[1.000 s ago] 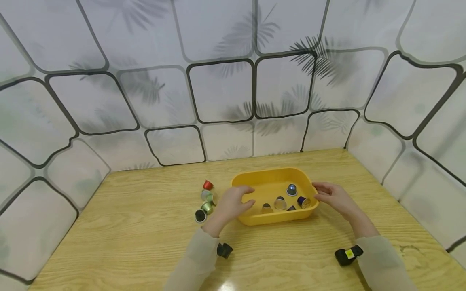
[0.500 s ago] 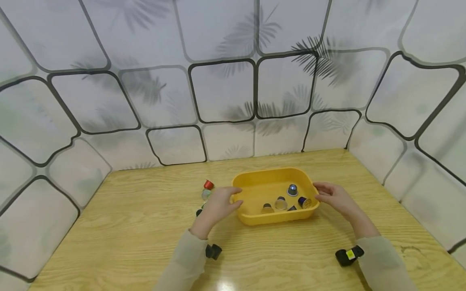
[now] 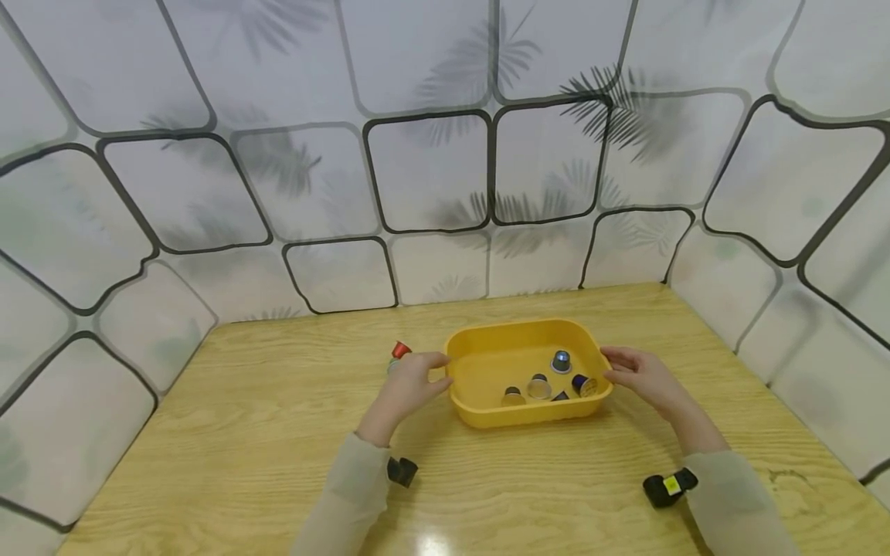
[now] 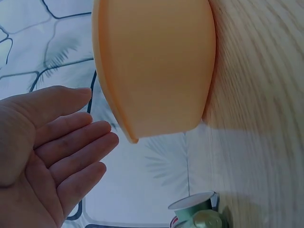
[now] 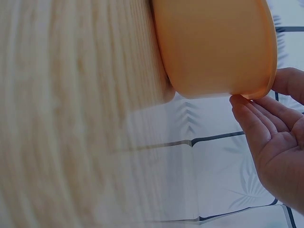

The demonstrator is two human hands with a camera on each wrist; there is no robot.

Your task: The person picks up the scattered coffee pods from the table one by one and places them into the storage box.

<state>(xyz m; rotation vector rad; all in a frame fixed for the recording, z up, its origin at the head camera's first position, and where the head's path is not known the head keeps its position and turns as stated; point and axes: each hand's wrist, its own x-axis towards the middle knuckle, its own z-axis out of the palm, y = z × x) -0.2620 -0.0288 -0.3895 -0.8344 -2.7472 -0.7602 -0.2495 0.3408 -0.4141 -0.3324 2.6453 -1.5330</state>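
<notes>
A yellow plastic bin point(image 3: 480, 418) with rounded corners sits on the table, several coffee capsules lying in it, among them a blue one point(image 3: 561, 361) and a dark purple one point(image 3: 583, 384). At the bin's right end, my right hand point(image 3: 647, 380) grips the rim; in the right wrist view its fingers point(image 5: 254, 121) reach under the lip and the thumb lies over it. My left hand point(image 3: 406, 386) is at the left end with fingers loosely extended. A gap separates its fingertips point(image 4: 111, 138) from the bin wall in the left wrist view.
Loose capsules lie left of the bin, mostly hidden behind the left hand in the head view; a red one point(image 3: 401, 350) shows, and a green one point(image 4: 192, 202) in the left wrist view. Patterned white panels point(image 3: 438, 266) enclose the wooden table point(image 3: 264, 432) at back and sides.
My left hand has drawn back leftward from over the bin's left part to beside its left rim, covering more of the loose capsules. The right hand has stayed at the right rim.
</notes>
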